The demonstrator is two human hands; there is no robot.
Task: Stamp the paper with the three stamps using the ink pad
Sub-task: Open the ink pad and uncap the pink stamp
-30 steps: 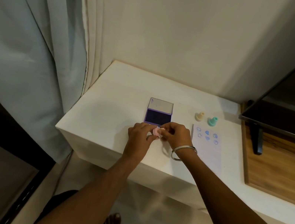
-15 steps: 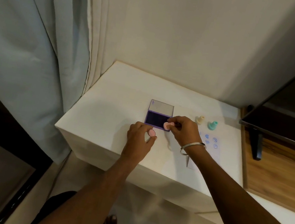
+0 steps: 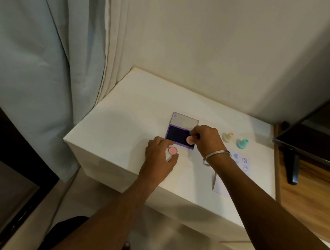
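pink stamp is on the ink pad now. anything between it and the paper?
Nothing standing on the table does. The right hand holds the pink stamp on the ink pad; the paper lies beside it, partly under that forearm. The other stamps stand behind.

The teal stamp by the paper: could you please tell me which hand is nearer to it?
Right. The right hand is over the ink pad, left of the teal stamp; the left hand is farther left, holding a pink cap.

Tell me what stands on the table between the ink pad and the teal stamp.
The cream stamp stands upright between the ink pad and the teal stamp, with the right hand partly across that stretch, in the head view.
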